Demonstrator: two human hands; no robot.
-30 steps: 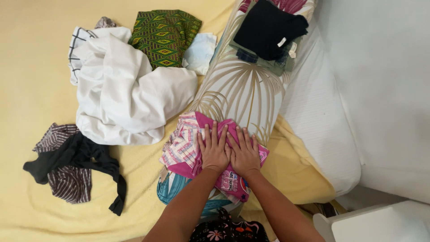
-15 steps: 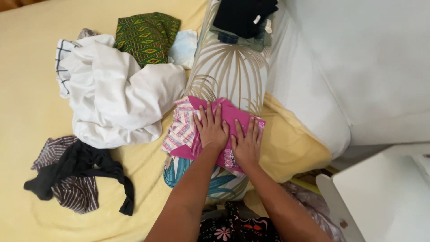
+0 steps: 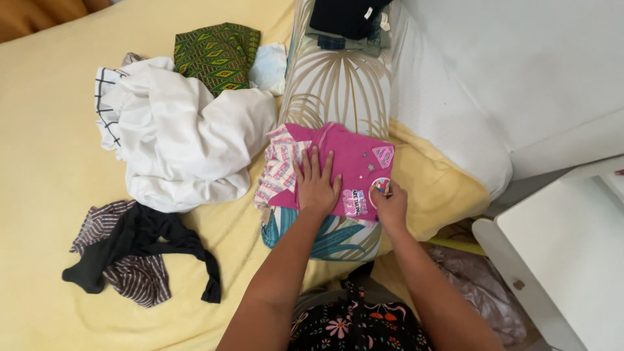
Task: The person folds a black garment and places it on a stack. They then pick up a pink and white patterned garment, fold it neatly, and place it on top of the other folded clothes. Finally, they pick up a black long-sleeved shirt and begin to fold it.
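Yellow bedsheet [image 3: 45, 162]; left hand [image 3: 316, 185] flat on pink garment [image 3: 354, 159]; right hand [image 3: 390, 207] pinching its edge

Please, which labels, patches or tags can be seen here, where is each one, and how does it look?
Shield patch: pink garment's upper right corner, pink with pale edge.
Round patch: by the right hand, white, red, blue.
Rectangular patch: lower edge, right of the left hand, pale.
Small white tags: on dark clothes, top.

White sheet [image 3: 188, 140], green cloth [image 3: 216, 53], black garment [image 3: 153, 237].
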